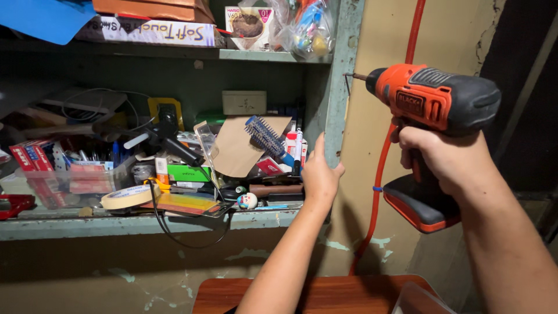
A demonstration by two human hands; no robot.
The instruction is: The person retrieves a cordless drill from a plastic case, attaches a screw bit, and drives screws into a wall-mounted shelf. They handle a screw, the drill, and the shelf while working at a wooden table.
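My right hand (444, 157) grips the handle of an orange and black cordless drill (433, 102), held level. The drill's bit (356, 76) points left and meets the front edge of a green shelf upright (343, 70), beside a small nail or screw there. My left hand (319, 174) lies flat against the same upright lower down, fingers spread, holding nothing. Both arms reach up from below.
The green shelf unit (145, 224) is crammed with clutter: a roll of masking tape (129, 196), a blue hairbrush (267, 139), boxes, pens, cables. An orange hose (381, 163) runs down the cream wall. A wooden tabletop (325, 293) lies below.
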